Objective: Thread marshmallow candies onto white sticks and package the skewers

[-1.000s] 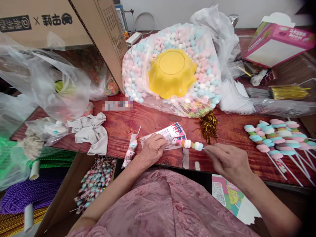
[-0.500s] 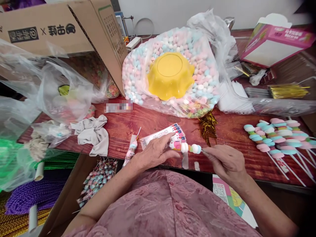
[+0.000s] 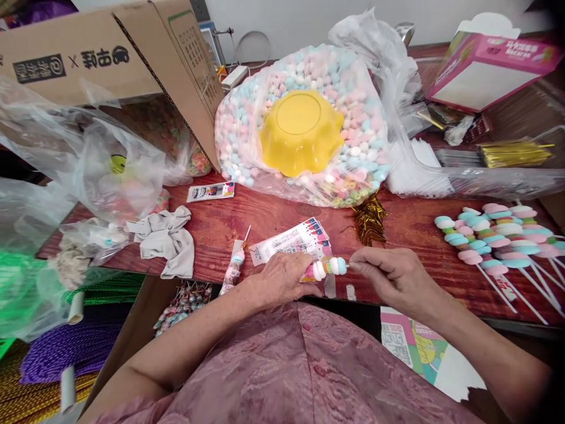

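A candy skewer (image 3: 329, 268) of white, blue and orange pieces lies level over the near edge of the red wooden table (image 3: 247, 221). My right hand (image 3: 388, 277) pinches its stick end. My left hand (image 3: 282, 280) is closed around the skewer's other end and a clear printed wrapper (image 3: 291, 240), part of a small stack lying flat on the table. A wrapped skewer (image 3: 236, 264) rests just left of my left hand.
A big clear bag of pastel candies (image 3: 304, 126) with an upturned yellow bowl (image 3: 301, 132) sits behind. Finished skewers (image 3: 489, 241) lie at right. Gold twist ties (image 3: 369, 219), a grey cloth (image 3: 165, 238), a cardboard box (image 3: 115, 53), a pink box (image 3: 489, 70) and plastic bags surround.
The skewer has slid left, further under my left hand and into the wrapper. My right hand followed it leftward. The view shifted slightly.
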`<act>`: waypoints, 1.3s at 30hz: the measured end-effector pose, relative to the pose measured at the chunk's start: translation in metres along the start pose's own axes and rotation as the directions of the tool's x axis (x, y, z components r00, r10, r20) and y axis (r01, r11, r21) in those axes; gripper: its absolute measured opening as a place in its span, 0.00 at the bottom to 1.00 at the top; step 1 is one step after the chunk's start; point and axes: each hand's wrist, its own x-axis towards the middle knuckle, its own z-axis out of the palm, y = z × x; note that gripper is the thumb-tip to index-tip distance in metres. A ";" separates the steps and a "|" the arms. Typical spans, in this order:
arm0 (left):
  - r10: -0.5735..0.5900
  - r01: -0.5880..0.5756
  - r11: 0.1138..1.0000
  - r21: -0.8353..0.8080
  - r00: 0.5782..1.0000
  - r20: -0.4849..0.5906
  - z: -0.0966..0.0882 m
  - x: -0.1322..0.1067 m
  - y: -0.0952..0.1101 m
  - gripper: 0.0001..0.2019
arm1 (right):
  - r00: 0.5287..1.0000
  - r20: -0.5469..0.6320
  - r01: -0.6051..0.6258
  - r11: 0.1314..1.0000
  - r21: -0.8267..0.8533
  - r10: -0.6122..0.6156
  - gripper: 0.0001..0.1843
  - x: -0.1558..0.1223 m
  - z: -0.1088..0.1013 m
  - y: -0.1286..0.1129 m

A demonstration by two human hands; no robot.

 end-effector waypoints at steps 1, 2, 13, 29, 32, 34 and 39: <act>-0.002 0.002 1.000 0.003 1.000 -0.003 0.000 0.000 0.001 0.21 | 1.000 -0.004 0.003 1.000 -0.003 -0.003 0.12 0.001 0.000 -0.001; -0.007 0.007 1.000 -0.007 1.000 -0.001 -0.001 0.000 0.002 0.20 | 0.999 -0.016 0.033 0.999 -0.041 -0.034 0.11 0.002 0.001 -0.002; -0.010 0.019 0.992 -0.124 0.998 0.068 -0.010 0.000 0.003 0.17 | 0.909 0.126 0.417 0.864 -0.282 -0.397 0.13 0.007 -0.001 -0.014; -0.075 0.078 0.981 0.177 0.997 -0.025 -0.002 0.002 0.000 0.15 | 0.948 0.031 0.289 0.815 -0.502 -0.317 0.11 0.001 0.012 -0.024; -0.094 0.091 0.975 0.203 0.996 0.004 -0.007 0.001 -0.001 0.16 | 0.955 0.033 0.271 0.821 -0.503 -0.295 0.13 0.000 0.015 -0.027; -0.145 0.134 0.967 0.217 0.989 0.035 -0.014 0.001 0.000 0.18 | 0.954 0.013 0.264 0.821 -0.507 -0.299 0.13 -0.002 0.016 -0.029; -0.163 0.130 0.954 0.271 0.981 0.105 -0.030 0.002 0.005 0.12 | 0.951 -0.058 0.233 0.829 -0.509 -0.303 0.12 -0.004 0.025 -0.037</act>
